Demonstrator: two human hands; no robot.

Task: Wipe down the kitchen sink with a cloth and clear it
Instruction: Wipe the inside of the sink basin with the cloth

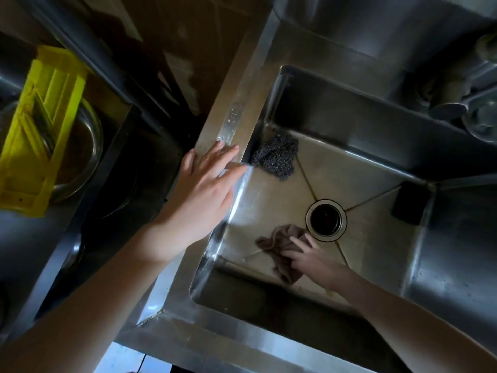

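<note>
A square stainless steel sink [336, 170] fills the middle of the view, with a round drain [326, 219] at its centre. My right hand [312, 258] presses a crumpled brownish cloth [277, 246] flat on the sink floor, just below and left of the drain. My left hand [207, 181] rests open, palm down, on the sink's left rim, fingers spread. A dark steel-wool scrubber [275, 154] lies in the far left corner of the basin. A black sponge [408, 203] leans in the right corner.
A yellow plastic slicer [40, 130] lies over a metal bowl [83, 157] on the dark counter at the left. Metal cups and utensils [470, 103] stand on the ledge at the upper right. The wide steel rim [231, 343] frames the basin.
</note>
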